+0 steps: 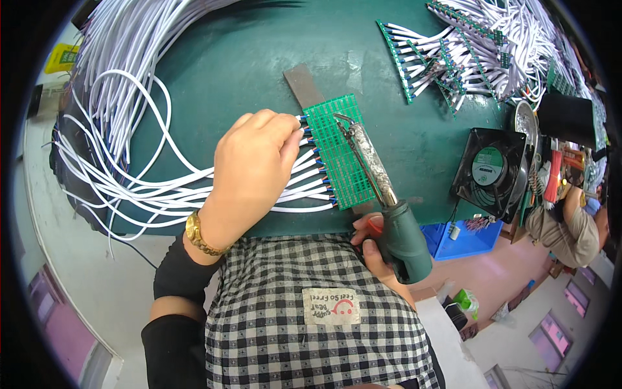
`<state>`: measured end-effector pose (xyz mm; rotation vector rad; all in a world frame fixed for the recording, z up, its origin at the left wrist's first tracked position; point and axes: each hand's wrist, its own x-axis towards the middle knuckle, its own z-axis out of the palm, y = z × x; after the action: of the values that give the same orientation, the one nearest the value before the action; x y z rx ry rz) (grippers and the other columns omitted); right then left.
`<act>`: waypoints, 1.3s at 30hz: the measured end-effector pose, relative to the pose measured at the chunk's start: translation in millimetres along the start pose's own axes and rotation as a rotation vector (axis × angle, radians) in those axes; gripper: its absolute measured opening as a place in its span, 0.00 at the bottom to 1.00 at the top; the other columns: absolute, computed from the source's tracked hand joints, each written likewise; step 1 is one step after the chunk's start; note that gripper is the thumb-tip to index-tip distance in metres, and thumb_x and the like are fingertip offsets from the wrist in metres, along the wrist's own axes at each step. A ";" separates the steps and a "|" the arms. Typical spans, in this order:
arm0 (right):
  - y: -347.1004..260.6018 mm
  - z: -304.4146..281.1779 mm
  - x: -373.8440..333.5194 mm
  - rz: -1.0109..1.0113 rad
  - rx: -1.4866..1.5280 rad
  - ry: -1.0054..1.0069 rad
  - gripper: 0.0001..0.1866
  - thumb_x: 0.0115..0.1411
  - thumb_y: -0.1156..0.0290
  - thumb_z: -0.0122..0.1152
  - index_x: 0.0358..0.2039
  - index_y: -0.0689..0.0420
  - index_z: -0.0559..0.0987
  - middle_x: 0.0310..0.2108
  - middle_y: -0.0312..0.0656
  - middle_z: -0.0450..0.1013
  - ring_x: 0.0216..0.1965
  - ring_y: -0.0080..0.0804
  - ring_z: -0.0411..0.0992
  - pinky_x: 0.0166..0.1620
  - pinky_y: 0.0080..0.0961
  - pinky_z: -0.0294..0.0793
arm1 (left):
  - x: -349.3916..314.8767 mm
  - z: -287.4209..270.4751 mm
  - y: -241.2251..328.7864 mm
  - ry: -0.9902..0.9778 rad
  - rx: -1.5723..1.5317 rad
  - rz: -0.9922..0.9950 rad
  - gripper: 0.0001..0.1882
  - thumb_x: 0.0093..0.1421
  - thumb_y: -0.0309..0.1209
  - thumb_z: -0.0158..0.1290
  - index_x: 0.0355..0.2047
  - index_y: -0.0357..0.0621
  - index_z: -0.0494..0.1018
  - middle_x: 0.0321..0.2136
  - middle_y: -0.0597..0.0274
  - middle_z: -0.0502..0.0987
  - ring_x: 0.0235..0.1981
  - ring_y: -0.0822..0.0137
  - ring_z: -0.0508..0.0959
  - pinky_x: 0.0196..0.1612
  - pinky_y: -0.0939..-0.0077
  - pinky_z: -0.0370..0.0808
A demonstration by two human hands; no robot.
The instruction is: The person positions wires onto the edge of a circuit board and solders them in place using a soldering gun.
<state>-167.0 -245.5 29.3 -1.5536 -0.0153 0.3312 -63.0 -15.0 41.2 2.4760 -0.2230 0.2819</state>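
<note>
A green circuit board lies in front of me, with several white cables reaching its left edge by their stripped, coloured wire ends. My left hand is closed in a pinch on a white cable end at the upper left corner of that board. Below the board, my right hand grips a soldering iron with a dark green handle. Its metal barrel slants up over the board, and the bent tip is above the board's upper part; whether it touches cannot be told. Some right-hand fingers are hidden behind the handle.
Under the board runs a flat metal strip. A thick bundle of white cables fills the left side. Finished-looking boards with cables are heaped at far right, above a black fan. A blue bin and another person are beyond.
</note>
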 end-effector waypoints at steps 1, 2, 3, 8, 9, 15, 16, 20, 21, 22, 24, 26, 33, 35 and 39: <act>0.1 -0.2 0.8 0.000 -0.001 -0.001 0.20 0.58 0.73 0.58 0.51 0.56 0.68 0.41 0.49 0.71 0.31 0.27 0.72 0.37 0.26 0.73 | -0.5 2.4 -1.5 -0.013 -0.028 -0.009 0.04 0.50 0.23 0.59 0.27 0.39 0.75 0.24 0.58 0.75 0.23 0.61 0.75 0.26 0.72 0.71; 0.3 -0.6 1.5 -0.008 -0.023 -0.012 0.20 0.58 0.73 0.58 0.51 0.56 0.68 0.41 0.49 0.71 0.31 0.27 0.72 0.37 0.26 0.73 | -0.1 2.9 -1.5 -0.029 -0.024 -0.027 0.04 0.51 0.24 0.59 0.27 0.39 0.75 0.25 0.57 0.76 0.23 0.61 0.76 0.26 0.73 0.72; 0.1 -1.0 1.4 -0.017 -0.044 -0.024 0.19 0.57 0.73 0.58 0.50 0.56 0.69 0.41 0.49 0.71 0.31 0.27 0.72 0.36 0.26 0.74 | -0.1 3.8 -0.1 -0.028 -0.025 -0.029 0.04 0.51 0.24 0.59 0.27 0.39 0.75 0.25 0.57 0.76 0.23 0.61 0.76 0.26 0.73 0.72; 1.2 2.6 2.4 -0.009 -0.090 0.034 0.18 0.53 0.77 0.59 0.46 0.59 0.72 0.37 0.45 0.74 0.29 0.25 0.74 0.34 0.23 0.74 | 3.1 6.9 -2.0 -0.078 -0.093 -0.166 0.06 0.50 0.26 0.60 0.27 0.39 0.75 0.23 0.59 0.74 0.21 0.66 0.75 0.25 0.74 0.71; 2.0 3.8 3.3 -0.020 -0.136 0.076 0.15 0.49 0.79 0.60 0.40 0.62 0.76 0.34 0.41 0.77 0.28 0.24 0.75 0.33 0.20 0.75 | 4.1 7.2 -3.5 -0.077 -0.092 -0.169 0.06 0.50 0.26 0.60 0.27 0.39 0.75 0.23 0.59 0.74 0.21 0.66 0.75 0.25 0.74 0.71; 3.8 3.8 1.6 -0.054 -0.490 0.029 0.16 0.43 0.77 0.63 0.37 0.56 0.78 0.33 0.38 0.77 0.28 0.32 0.77 0.32 0.23 0.76 | 12.8 2.1 -9.5 -0.173 -0.221 -0.215 0.05 0.50 0.25 0.59 0.25 0.37 0.74 0.19 0.63 0.72 0.18 0.75 0.71 0.23 0.82 0.67; 5.1 3.5 1.3 -0.052 -0.491 0.028 0.16 0.43 0.77 0.63 0.37 0.56 0.78 0.33 0.38 0.77 0.28 0.32 0.77 0.32 0.23 0.76 | 14.7 1.3 -10.0 -0.204 -0.263 -0.237 0.05 0.50 0.25 0.58 0.24 0.36 0.74 0.17 0.64 0.72 0.17 0.77 0.69 0.22 0.82 0.66; 8.2 5.5 0.6 -0.099 -0.508 0.062 0.15 0.43 0.75 0.64 0.36 0.54 0.79 0.32 0.39 0.76 0.27 0.34 0.76 0.31 0.24 0.76 | 18.0 3.2 -15.2 -0.265 -0.389 -0.312 0.06 0.49 0.25 0.58 0.22 0.36 0.72 0.13 0.66 0.70 0.15 0.81 0.66 0.20 0.84 0.63; 7.4 6.3 0.2 -0.083 -0.481 0.083 0.15 0.43 0.75 0.64 0.35 0.54 0.79 0.31 0.39 0.76 0.27 0.34 0.76 0.30 0.24 0.76 | 19.3 2.8 -15.8 -0.265 -0.394 -0.311 0.06 0.49 0.25 0.58 0.22 0.36 0.72 0.13 0.66 0.70 0.15 0.81 0.66 0.20 0.84 0.63; 10.1 5.5 -3.1 -0.083 -0.486 0.084 0.15 0.43 0.75 0.64 0.35 0.54 0.79 0.31 0.39 0.76 0.27 0.34 0.76 0.30 0.24 0.76 | 21.0 1.8 -16.0 -0.300 -0.413 -0.337 0.06 0.49 0.26 0.58 0.21 0.36 0.72 0.13 0.66 0.70 0.15 0.81 0.66 0.20 0.83 0.63; 18.7 2.5 -10.1 -0.033 -0.582 0.103 0.16 0.41 0.74 0.65 0.35 0.55 0.78 0.30 0.39 0.75 0.25 0.34 0.75 0.28 0.24 0.75 | 22.9 0.6 -15.4 -0.335 -0.431 -0.366 0.07 0.48 0.26 0.57 0.20 0.37 0.71 0.13 0.66 0.70 0.15 0.80 0.66 0.20 0.83 0.63; 15.1 -0.8 -4.0 -0.137 -0.677 0.069 0.16 0.41 0.73 0.65 0.34 0.56 0.78 0.29 0.39 0.74 0.25 0.34 0.74 0.27 0.24 0.74 | 23.6 0.4 -13.2 -0.345 -0.340 -0.339 0.08 0.48 0.27 0.57 0.20 0.38 0.69 0.13 0.66 0.69 0.16 0.79 0.67 0.21 0.81 0.64; 6.3 -0.8 -1.8 -0.162 -0.651 0.018 0.12 0.53 0.73 0.61 0.37 0.65 0.76 0.28 0.43 0.75 0.26 0.27 0.76 0.32 0.22 0.76 | 27.8 -2.6 -12.1 -0.415 -0.252 -0.319 0.08 0.47 0.33 0.55 0.22 0.42 0.70 0.18 0.56 0.75 0.22 0.55 0.77 0.27 0.65 0.71; 8.7 -1.4 -3.6 -0.152 -0.647 0.019 0.12 0.53 0.73 0.60 0.37 0.65 0.76 0.28 0.43 0.75 0.26 0.26 0.75 0.32 0.22 0.76 | 27.3 -2.2 -12.6 -0.419 -0.245 -0.307 0.08 0.47 0.33 0.54 0.22 0.41 0.70 0.19 0.56 0.75 0.22 0.55 0.76 0.27 0.64 0.71; 13.6 0.5 -1.3 -0.244 -0.741 0.053 0.17 0.39 0.73 0.65 0.33 0.59 0.77 0.29 0.42 0.74 0.24 0.34 0.74 0.26 0.22 0.73 | 24.6 1.3 -16.0 -0.363 -0.272 -0.264 0.09 0.47 0.30 0.55 0.21 0.40 0.67 0.14 0.61 0.68 0.16 0.67 0.70 0.23 0.73 0.66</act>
<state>-171.1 -245.6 16.3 -2.2656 -0.3138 0.0846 -35.6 -5.5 37.3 2.2352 -0.0743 -0.2936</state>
